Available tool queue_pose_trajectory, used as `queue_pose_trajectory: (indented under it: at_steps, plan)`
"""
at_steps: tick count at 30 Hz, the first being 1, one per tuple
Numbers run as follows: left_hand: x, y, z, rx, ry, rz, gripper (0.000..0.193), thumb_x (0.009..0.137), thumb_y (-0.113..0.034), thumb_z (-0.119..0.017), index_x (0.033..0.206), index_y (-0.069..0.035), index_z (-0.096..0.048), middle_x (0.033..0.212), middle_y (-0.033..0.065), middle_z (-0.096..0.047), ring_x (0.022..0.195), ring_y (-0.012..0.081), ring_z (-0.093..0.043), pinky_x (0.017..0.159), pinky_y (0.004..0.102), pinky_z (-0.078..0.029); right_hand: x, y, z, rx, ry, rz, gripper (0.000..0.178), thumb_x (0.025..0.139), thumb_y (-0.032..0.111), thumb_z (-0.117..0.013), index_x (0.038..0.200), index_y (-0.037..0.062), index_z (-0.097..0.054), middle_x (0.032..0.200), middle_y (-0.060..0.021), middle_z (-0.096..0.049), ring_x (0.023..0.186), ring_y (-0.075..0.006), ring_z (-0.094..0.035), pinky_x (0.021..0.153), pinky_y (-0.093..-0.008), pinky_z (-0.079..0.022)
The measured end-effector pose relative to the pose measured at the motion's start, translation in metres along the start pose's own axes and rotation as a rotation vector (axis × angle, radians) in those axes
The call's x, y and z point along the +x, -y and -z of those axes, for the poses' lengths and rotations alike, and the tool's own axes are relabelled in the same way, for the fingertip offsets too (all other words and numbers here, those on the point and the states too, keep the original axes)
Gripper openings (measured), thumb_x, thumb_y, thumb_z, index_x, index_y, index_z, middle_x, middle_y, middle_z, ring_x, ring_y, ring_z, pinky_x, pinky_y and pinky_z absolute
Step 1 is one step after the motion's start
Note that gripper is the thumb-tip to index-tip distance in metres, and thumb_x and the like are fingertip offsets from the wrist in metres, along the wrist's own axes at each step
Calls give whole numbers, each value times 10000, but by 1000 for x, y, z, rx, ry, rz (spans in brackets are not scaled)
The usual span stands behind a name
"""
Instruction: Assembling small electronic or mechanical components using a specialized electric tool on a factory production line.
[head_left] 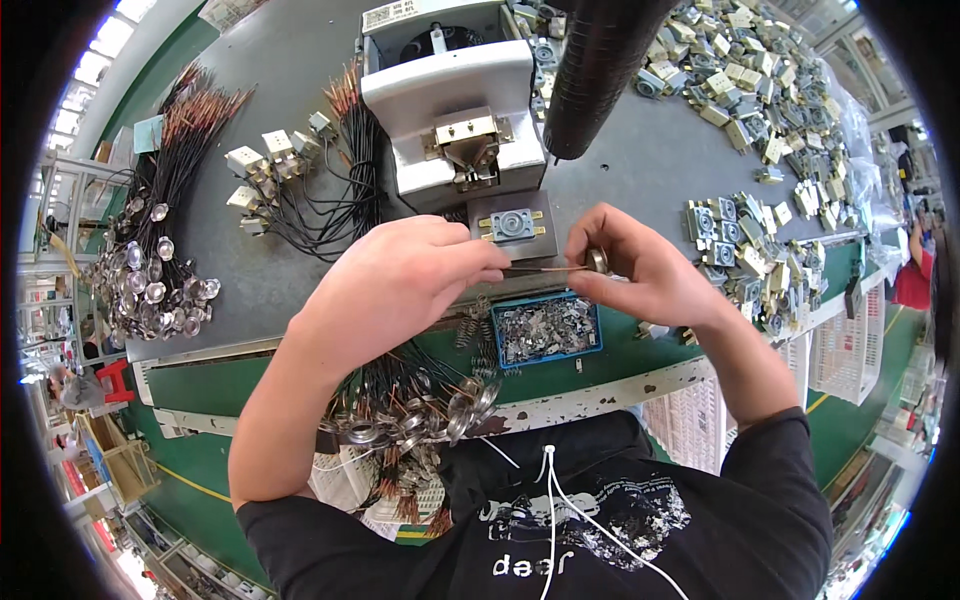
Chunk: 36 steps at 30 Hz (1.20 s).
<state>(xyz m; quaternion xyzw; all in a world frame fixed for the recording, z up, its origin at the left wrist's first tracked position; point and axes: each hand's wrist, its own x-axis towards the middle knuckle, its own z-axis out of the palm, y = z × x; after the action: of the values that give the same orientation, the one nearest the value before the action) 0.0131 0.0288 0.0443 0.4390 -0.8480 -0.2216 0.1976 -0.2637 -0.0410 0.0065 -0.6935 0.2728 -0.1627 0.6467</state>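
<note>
In front of the press, my left hand (415, 270) is closed, its thumb and fingertips pinching one end of a thin wire (542, 268). The wire runs across to my right hand (645, 268), dark near the left fingers and copper-brown near the right. My right fingers are closed round a small round metal cap (597, 261), with the wire lying at their tips. Just beyond the wire, a grey and cream connector block (513, 225) with brass tabs rests on the metal plate of the white bench press (450, 95). My palms are hidden.
A blue tray (601, 335) of small metal pieces sits below my hands beside springs (472, 328). Capped wire bundles (150, 270) lie left; more capped wires (410, 405) hang nearby. Connector blocks (745, 75) heap right. A black pole (605, 75) rises beside the press.
</note>
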Motion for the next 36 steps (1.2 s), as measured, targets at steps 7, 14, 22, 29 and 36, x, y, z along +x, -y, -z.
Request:
queue_pose_trajectory:
  at_steps: [7,14,22,29,36]
  plan:
    - [-5,-11,-12,24,-173,139,142,882,-106,-739,1012,-59,-706,807,103,-686,750,297,-675,681,393,-541,12,-9,-32,-221,-502,221,297,1010,18,-653,1300,-39,-625,1204,-125,-694,1116,-165,-672,981,-323,-541]
    - [-6,15,-35,-34,-224,72,97,902,-106,-697,981,-57,-673,830,104,-695,790,288,-691,699,393,-553,22,7,-60,622,-521,305,263,1101,164,-523,1244,-34,-621,1075,-114,-720,972,-159,-667,914,-306,-527]
    - [-18,8,-24,336,-167,-34,131,839,-135,-675,954,-102,-624,817,21,-607,821,214,-645,711,369,-534,34,30,-16,-261,132,-151,299,1018,92,-643,1298,-11,-649,1052,-68,-714,935,-113,-644,865,-304,-541]
    - [-10,1,-31,300,-219,22,233,814,-237,-792,882,-103,-613,775,39,-571,770,233,-626,689,368,-518,7,14,-41,-260,-222,83,398,954,22,-717,1346,12,-651,1118,-66,-729,964,-109,-656,894,-287,-533]
    - [-9,4,-35,382,-168,-96,265,801,-265,-799,861,-99,-600,756,30,-559,760,217,-617,670,355,-512,28,20,-18,-261,103,-44,363,951,39,-705,1310,7,-660,1041,-115,-752,933,-128,-670,864,-317,-539]
